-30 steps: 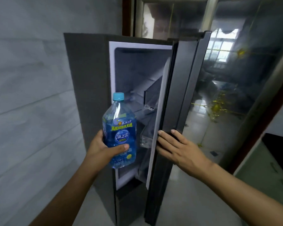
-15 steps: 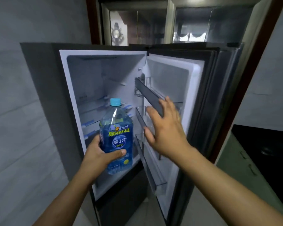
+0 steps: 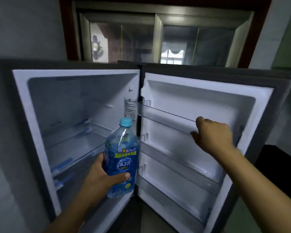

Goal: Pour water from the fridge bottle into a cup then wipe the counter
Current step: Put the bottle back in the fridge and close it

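A blue plastic bottle (image 3: 122, 157) with a light blue cap and a blue label stands upright in my left hand (image 3: 101, 180), which grips its lower half in front of the open fridge (image 3: 77, 118). The fridge door (image 3: 200, 132) is swung wide to the right. My right hand (image 3: 212, 133) rests with curled fingers on the rail of the upper door shelf (image 3: 166, 115). The fridge shelves and the door shelves hold nothing that I can see. No cup is in view.
A grey tiled wall (image 3: 15, 31) lies to the left of the fridge. Behind the fridge is a red-framed window with sliding glass (image 3: 158, 36). A dark counter edge (image 3: 282, 158) shows at the right.
The fridge door has swung from nearly shut to wide open. My right hand moved with it, onto the upper door shelf rail. The bottle stayed in my left hand.
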{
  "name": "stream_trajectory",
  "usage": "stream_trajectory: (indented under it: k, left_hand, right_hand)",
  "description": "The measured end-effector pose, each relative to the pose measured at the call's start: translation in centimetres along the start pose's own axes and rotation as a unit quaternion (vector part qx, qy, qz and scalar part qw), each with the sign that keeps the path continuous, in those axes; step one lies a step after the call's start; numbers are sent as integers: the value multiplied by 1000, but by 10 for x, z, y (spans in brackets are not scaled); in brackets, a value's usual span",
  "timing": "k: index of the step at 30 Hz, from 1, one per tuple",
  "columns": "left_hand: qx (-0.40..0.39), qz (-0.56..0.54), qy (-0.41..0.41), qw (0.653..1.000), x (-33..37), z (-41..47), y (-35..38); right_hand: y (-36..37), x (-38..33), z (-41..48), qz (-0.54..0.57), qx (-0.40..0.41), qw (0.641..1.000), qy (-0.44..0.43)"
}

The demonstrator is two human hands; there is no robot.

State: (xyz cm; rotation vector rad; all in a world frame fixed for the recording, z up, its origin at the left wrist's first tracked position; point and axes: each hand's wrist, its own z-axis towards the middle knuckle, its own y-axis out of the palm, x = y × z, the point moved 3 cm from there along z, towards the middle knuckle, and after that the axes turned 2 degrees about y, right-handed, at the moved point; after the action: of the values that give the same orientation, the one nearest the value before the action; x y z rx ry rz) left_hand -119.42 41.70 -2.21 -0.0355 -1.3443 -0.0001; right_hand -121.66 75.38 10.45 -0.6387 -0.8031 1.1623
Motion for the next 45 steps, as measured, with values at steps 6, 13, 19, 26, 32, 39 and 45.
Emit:
stream_trajectory:
  k: [6,13,19,26,32,39,45]
  left_hand:
    - [-13,-7,-12,1000,-21,50,21]
    - [50,41,-25,998,-31,97,23]
    - [161,125,-35,978,-39,129,6]
    - [283,133,-33,949,-54,162,-33]
    - [325,158,-31,932,-87,225,-67]
    - [275,142,-28,950,-124,299,-93]
    - [204,125,-43,970,-138,358,-89]
  right_hand:
    - [27,-18,48,108,-28,991,-71]
    - [59,-95,140,96,-81,960,-251]
    - [90,-96,170,123,-13,934,-335]
    - [109,-84,179,151,16,920,-362]
    - [112,-75,180,169,25,915,-365]
    - [112,-69,180,153,37,922,-354]
    - [109,-70,180,127,12,936,-328]
